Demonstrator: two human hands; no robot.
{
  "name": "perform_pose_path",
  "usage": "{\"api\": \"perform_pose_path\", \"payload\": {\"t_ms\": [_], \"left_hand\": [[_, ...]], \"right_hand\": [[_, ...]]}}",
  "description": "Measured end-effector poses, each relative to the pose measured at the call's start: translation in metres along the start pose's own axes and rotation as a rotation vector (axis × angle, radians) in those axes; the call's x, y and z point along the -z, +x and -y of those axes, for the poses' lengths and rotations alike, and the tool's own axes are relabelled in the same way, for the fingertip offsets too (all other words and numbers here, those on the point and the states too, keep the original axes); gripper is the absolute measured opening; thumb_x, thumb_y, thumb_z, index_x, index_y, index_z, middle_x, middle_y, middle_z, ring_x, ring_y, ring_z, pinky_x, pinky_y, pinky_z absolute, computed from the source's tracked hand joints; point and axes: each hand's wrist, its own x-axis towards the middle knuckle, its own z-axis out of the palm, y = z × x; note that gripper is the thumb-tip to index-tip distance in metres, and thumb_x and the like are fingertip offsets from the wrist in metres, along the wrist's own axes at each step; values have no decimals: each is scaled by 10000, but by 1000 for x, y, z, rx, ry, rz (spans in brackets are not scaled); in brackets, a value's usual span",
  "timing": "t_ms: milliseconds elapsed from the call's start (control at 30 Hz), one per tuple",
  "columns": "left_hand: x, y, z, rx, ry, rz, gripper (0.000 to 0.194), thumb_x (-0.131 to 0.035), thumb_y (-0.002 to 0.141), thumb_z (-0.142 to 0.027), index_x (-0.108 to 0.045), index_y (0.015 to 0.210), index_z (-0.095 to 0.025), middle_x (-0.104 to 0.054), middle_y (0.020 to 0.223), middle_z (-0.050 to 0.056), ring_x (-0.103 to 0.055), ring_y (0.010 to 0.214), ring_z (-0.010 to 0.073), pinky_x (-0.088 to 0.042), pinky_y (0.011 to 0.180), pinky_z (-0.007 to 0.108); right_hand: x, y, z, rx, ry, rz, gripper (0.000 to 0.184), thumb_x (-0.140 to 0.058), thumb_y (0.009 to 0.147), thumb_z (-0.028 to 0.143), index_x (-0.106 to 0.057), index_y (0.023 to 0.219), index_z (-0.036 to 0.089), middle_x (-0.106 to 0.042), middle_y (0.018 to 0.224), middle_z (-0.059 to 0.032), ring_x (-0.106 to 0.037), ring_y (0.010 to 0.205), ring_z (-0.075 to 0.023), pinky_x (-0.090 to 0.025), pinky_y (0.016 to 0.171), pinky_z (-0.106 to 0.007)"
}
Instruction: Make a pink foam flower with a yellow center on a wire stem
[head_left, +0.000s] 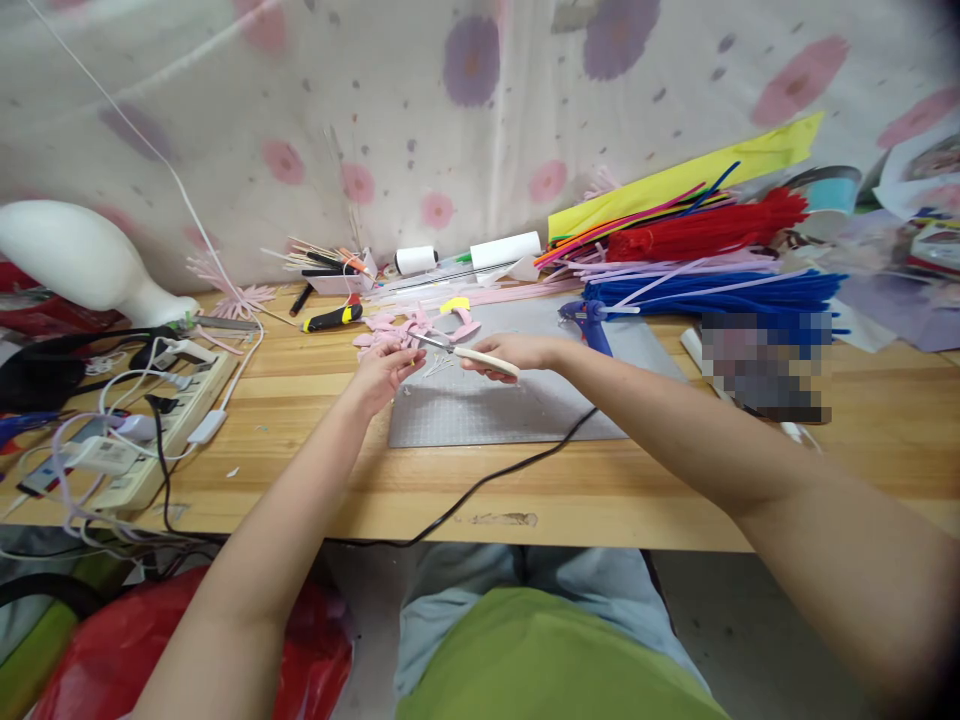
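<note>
Scissors, cream-handled: we find them gripped in the curled fingers of the right hand, blades reaching pink pieces. Left hand: fingers bent, nearly together, just before the pieces; hold unclear to us.

Your head-worn view looks from above your own lap, facing forward and down past your plain green cloth top to the long pale-brown wooden table. It sits near enough that your bare left hand and bare right hand fall around mid-frame, while the white flower-printed curtain behind fills the upper part.
</note>
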Motion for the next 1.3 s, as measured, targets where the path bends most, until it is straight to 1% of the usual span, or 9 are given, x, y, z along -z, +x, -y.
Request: {"api": "perform_pose_path", "payload": {"t_ms": [133, 300, 467, 633, 800, 967, 1100, 1200, 1300], "left_hand": [[7, 0, -1, 4, 14, -21, 293, -680, 614, -3, -430, 624, -156, -617, 616, -33, -674, 719, 104, -520, 883, 299], [21, 0, -3, -14, 49, -44, 310, -696, 593, -15, -423, 632, -157, -626, 626, -30, -667, 684, 99, -537, 827, 285], [28, -1, -5, -58, 129, -87, 336, -716, 583, -41, -409, 645, -165, -622, 606, -20, -667, 670, 117, -544, 777, 293], [15, 3, -1, -74, 193, -43, 361, -757, 574, -108, -411, 661, -166, -615, 625, -23, -663, 679, 131, -540, 776, 335], [-15, 10, 8, -89, 261, 24, 366, -794, 549, -172, -445, 655, -157, -594, 622, -27, -634, 639, 117, -539, 756, 350], [-46, 14, 19, -69, 287, 123, 274, -747, 585, -141, -484, 662, -152, -574, 600, -25, -571, 580, 91, -534, 708, 331], [-62, 21, 29, -31, 258, 145, 271, -722, 592, -109, -460, 644, -159, -533, 578, -38, -538, 564, 79, -533, 714, 338], [-69, 26, 37, -23, 232, 136, 266, -710, 607, -115, -449, 634, -161, -528, 577, -41, -539, 561, 79, -532, 724, 345], [-75, 30, 45, -1, 244, 141, 281, -724, 596, -121, -450, 641, -162, -579, 596, -21, -584, 593, 106, -531, 726, 357]], "right_hand": [[-3, 6, 6, 26, -113, -26, 439, -632, 749, 579, -504, 758, 159, -408, 525, 69, -370, 385, -41, -275, 373, -187], [-4, 17, 17, 14, -317, -107, 464, -573, 776, 610, -561, 799, 146, -496, 595, 24, -446, 458, -67, -333, 460, -208], [7, 19, 19, -44, -683, -390, 462, -561, 772, 612, -637, 884, 170, -640, 797, -54, -566, 724, -162, -365, 618, -240], [31, 5, 6, -277, -960, -699, 429, -531, 835, 435, -582, 1121, 120, -660, 1061, -176, -611, 939, -265, -407, 726, -303], [50, 5, -20, -442, -1131, -718, 408, -561, 813, 248, -545, 1180, 73, -646, 1101, -228, -606, 1034, -308, -424, 808, -352], [63, 15, -38, -454, -1105, -654, 383, -565, 799, 197, -582, 1152, 51, -624, 1144, -249, -564, 1108, -328, -416, 876, -385], [63, 14, -42, -253, -975, -746, 351, -590, 766, 132, -608, 1107, 52, -601, 1190, -225, -508, 1170, -306, -372, 972, -391], [45, 7, -42, -99, -506, -795, 251, -591, 797, 201, -615, 1029, 109, -659, 1055, -137, -598, 985, -212, -449, 882, -337], [20, 0, -45, 56, 32, -680, 184, -606, 803, 281, -585, 932, 152, -661, 906, -60, -608, 775, -123, -497, 747, -272]]}}
